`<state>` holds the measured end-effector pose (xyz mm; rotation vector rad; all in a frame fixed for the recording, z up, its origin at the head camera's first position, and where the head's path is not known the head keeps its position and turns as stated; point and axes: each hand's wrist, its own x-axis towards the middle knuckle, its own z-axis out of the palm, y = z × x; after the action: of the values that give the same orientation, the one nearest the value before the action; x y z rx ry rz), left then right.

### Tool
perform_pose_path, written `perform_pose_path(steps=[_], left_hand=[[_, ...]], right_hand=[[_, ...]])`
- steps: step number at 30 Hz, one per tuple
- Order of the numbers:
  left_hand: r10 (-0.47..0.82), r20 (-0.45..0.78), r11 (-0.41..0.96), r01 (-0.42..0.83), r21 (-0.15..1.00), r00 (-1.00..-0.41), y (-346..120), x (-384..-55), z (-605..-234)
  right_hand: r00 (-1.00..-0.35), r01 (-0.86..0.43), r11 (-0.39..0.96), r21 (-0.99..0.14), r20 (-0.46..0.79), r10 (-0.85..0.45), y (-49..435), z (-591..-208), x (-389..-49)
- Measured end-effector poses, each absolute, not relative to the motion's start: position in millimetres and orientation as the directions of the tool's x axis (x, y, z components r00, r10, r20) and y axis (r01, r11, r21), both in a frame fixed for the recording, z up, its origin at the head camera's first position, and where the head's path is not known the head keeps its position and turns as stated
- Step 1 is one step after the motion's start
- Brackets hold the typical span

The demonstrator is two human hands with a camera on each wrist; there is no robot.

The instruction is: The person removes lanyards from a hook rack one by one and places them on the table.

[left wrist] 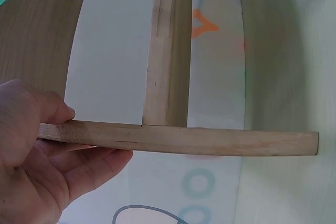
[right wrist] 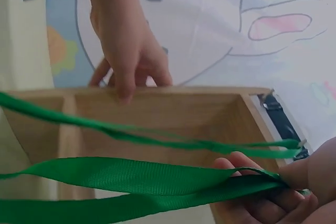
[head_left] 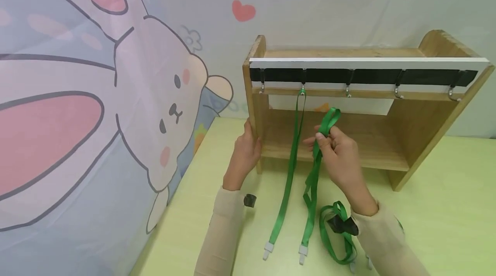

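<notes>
A small wooden rack [head_left: 372, 149] stands on the table, with a row of metal hooks [head_left: 348, 88] along its front bar. My left hand [head_left: 244, 151] grips the rack's left side panel [left wrist: 210, 140], thumb on one face and fingers on the other. One green lanyard [head_left: 287, 185] hangs from the second hook from the left, its white clip downward. In front of the shelf, my right hand [head_left: 342, 155] pinches another green lanyard [right wrist: 131, 177] near its upper loop, between thumb and fingers. That lanyard's clip end dangles below, right of the hung one.
On the green table [head_left: 445, 207], a coiled green lanyard [head_left: 324, 235] lies below my right forearm, partly covered by a black piece on the sleeve. A cloth with a cartoon rabbit [head_left: 162, 95] covers the left and back sides.
</notes>
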<state>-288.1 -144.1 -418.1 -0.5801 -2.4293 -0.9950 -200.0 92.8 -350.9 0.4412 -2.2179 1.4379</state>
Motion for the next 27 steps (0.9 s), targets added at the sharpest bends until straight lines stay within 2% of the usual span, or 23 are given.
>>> perform_pose_path(steps=[7, 18, 27], left_hand=[[0.205, 0.531, 0.652, 0.52, 0.552, -0.822, -143.5, -288.6, -416.0], [0.222, 0.588, 0.673, 0.558, 0.485, -0.778, -144.4, -289.9, -418.2], [0.221, 0.578, 0.669, 0.553, 0.496, -0.786, -144.6, -288.7, -416.7]], right_hand=[[-0.91, -0.409, 0.304, -0.86, 0.409, -0.068, 85.6, -360.6, -187.7], [-0.93, -0.357, 0.176, -0.917, 0.332, -0.156, 80.5, -368.8, -165.2], [-0.946, -0.261, 0.116, -0.958, 0.231, -0.227, 77.9, -379.3, -145.1]])
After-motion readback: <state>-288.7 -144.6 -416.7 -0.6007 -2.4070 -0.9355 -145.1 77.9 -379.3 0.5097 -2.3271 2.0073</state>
